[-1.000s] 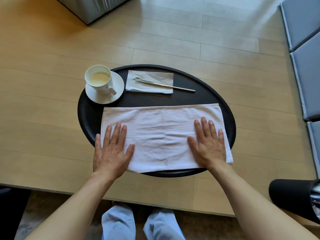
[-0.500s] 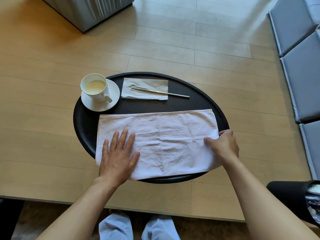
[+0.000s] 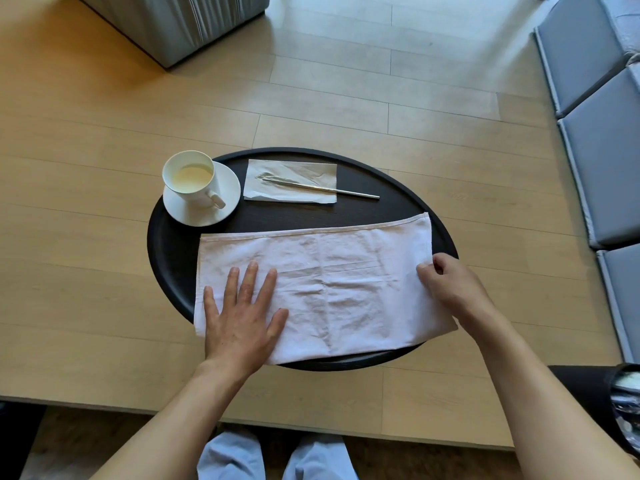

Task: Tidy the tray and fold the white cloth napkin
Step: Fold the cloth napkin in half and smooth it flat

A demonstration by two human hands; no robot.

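right grip: the right hand (image 3: 450, 289) has its fingers curled in and pinching the short right edge of the white cloth napkin (image 3: 329, 289), thumb on top. Looks to me like it's about to carry that end over to the left for the next fold.

left grip: the left hand (image 3: 242, 317) is spread flat, palm down on the left part of the cloth. Not holding anything, just pinning it so the whole thing doesn't slide when the other end lifts.

napkin: lying as a long rectangle across the near half of the tray (image 3: 162, 244), hemmed edge facing away from the person. Creased down the middle, and its near left corner hangs a bit past the rim. I'd guess it's already doubled once, but can't say for sure.

tray: dark oval, sitting on the wooden desk (image 3: 86, 220) right in front of the person's knees.

cup and saucer: cup (image 3: 188, 180) with pale drink stands on its saucer (image 3: 202, 209) at the far left of the tray, well clear of the cloth.

paper napkin: paper napkin (image 3: 291, 181) at the far side with a thin metal utensil (image 3: 325, 189) laid across it, handle poking off to the right. Probably parked there so the front stays free for folding.
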